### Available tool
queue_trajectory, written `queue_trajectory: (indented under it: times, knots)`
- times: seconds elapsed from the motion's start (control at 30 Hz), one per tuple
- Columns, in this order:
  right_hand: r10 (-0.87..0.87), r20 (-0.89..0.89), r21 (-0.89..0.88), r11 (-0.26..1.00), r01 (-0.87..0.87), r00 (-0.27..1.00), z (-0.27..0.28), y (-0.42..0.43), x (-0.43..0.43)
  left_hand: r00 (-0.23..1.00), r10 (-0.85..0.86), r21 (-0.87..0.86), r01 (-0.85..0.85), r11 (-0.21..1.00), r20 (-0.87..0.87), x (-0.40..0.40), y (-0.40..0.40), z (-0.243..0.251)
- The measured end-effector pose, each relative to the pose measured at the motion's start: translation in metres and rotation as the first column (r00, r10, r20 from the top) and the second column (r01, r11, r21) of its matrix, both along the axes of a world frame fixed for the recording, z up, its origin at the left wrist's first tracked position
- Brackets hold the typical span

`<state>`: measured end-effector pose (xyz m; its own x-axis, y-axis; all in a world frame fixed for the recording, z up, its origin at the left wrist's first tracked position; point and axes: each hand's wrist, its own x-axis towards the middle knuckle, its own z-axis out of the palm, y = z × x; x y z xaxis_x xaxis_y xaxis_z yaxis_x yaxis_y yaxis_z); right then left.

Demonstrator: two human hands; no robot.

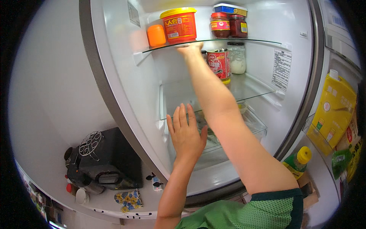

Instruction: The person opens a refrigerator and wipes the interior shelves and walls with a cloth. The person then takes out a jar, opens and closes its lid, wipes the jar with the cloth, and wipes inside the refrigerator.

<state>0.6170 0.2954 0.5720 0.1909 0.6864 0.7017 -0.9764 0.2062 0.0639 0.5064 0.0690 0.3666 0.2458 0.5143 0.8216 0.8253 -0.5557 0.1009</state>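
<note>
Inside an open refrigerator, my right hand [191,49] is raised to the front edge of the upper glass shelf [206,41]. It seems to touch the shelf from below; its fingers are partly hidden, so its grip is unclear. A red tub with a yellow lid [180,26] stands on the shelf above that hand, beside an orange container [156,35]. My left hand [187,134] is lower, its fingers apart and nothing in it, in front of the middle glass shelf [177,97]. Right of my forearm, a red tin [219,64] and a glass jar of white contents [237,58] stand on the middle shelf.
Two red jars [220,25] carry a blue box [230,9] on the upper shelf. Clear drawers [254,128] lie below. Door racks at right hold a yellow jug [331,111] and a green bottle [297,161]. At left, a black appliance [111,160] and an oven mitt [128,200] occupy a counter.
</note>
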Motion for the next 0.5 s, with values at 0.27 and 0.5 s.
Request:
queue_trajectory:
  times: [0.27,0.5]
  knots:
    - [0.185,0.141,-0.317,0.939,-0.133,0.973,-0.007,-0.048,-0.061,1.0,0.018,0.036,-0.017,0.999,-0.011,0.0,0.007,-0.006]
    - [0.238,0.104,-0.215,0.953,-0.212,0.966,-0.018,-0.145,-0.004,0.999,0.021,-0.017,-0.021,1.0,-0.026,-0.004,0.002,-0.002]
